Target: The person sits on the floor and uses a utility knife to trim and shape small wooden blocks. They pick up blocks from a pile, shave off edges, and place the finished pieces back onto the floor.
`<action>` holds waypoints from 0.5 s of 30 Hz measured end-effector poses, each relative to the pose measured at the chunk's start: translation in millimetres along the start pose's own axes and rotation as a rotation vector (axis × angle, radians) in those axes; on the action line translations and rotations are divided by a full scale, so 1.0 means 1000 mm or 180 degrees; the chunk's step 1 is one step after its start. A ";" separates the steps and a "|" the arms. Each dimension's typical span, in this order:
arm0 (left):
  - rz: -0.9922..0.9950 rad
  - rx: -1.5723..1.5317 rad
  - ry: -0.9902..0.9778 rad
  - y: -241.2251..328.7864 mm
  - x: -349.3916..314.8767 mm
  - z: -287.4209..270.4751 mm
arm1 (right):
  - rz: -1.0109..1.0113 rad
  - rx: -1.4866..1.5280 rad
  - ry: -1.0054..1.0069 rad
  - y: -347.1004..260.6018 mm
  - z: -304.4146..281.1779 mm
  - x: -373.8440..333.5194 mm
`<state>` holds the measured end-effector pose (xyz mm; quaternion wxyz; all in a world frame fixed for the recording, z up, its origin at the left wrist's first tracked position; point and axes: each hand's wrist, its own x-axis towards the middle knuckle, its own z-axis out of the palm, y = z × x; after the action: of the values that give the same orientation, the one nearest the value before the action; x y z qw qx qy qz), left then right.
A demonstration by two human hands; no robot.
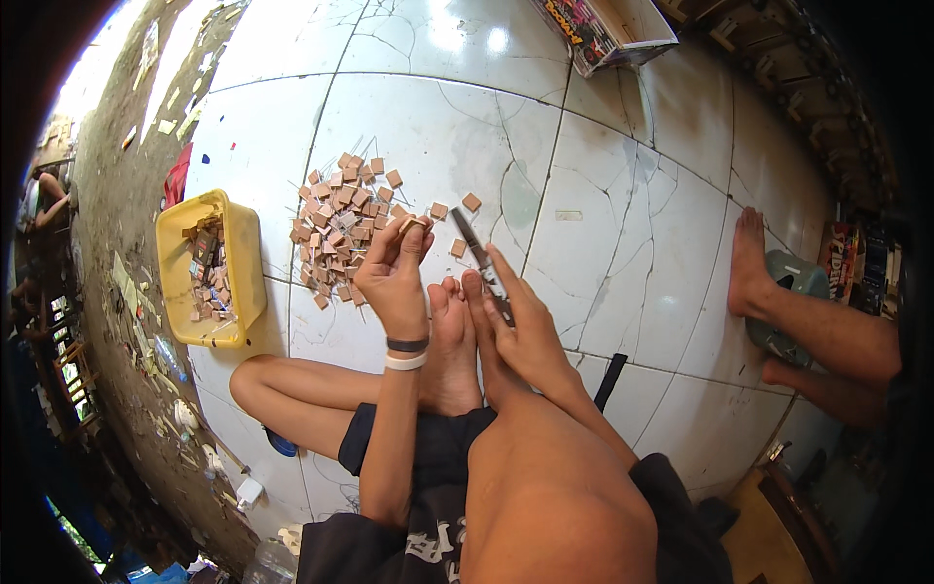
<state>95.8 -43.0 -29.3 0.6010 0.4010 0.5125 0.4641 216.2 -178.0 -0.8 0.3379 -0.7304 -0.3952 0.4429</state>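
The white tiled floor [418,117] is carrying the work, and many dark cracks are running through its tiles. At the left side, rough brown ground [117,234] is lying along the floor edge, with scraps scattered on it. A yellow tub [252,282] is standing near this edge and is containing small pieces. A pile of brown blocks [342,198] is lying before the person, and a few are lying apart. Above the floor, the left hand [391,282] is pinching one small block [413,225] beside the pile, its fingers clamped on it. The fingers of the right hand [527,326] are closing around a long dark tool [477,248], which is bearing white markings. Another person's bare foot [747,268] is resting at the right. Coloured lettering is covering an open box [587,37] at the top, and white print is showing on the dark clothing [428,545].
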 end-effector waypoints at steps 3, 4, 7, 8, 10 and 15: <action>-0.0610 -0.0372 -0.0040 0.018 0.004 -0.015 | -0.0007 0.0153 0.0072 0.006 -0.010 -0.001; -0.0737 -0.0371 -0.0058 0.023 0.006 -0.017 | -0.0046 0.0164 0.0034 0.007 -0.015 -0.002; -0.0825 -0.0403 -0.0147 0.031 0.005 -0.021 | 0.0016 0.0125 -0.0263 0.008 -0.028 -0.007; -0.0832 -0.0416 -0.0233 0.032 0.005 -0.022 | 0.0096 0.0101 -0.0427 0.008 -0.032 -0.009; -0.0883 -0.0420 -0.0365 0.034 0.002 -0.022 | 0.0085 0.0195 -0.0554 0.010 -0.032 -0.011; -0.1043 -0.0582 -0.0480 0.032 -0.009 -0.020 | -0.0603 0.0239 -0.0326 0.015 -0.016 -0.011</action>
<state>70.5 -43.7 0.5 0.7390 0.2896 0.4802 0.3733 231.8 -196.8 -3.5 0.3847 -0.6530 -0.4623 0.4602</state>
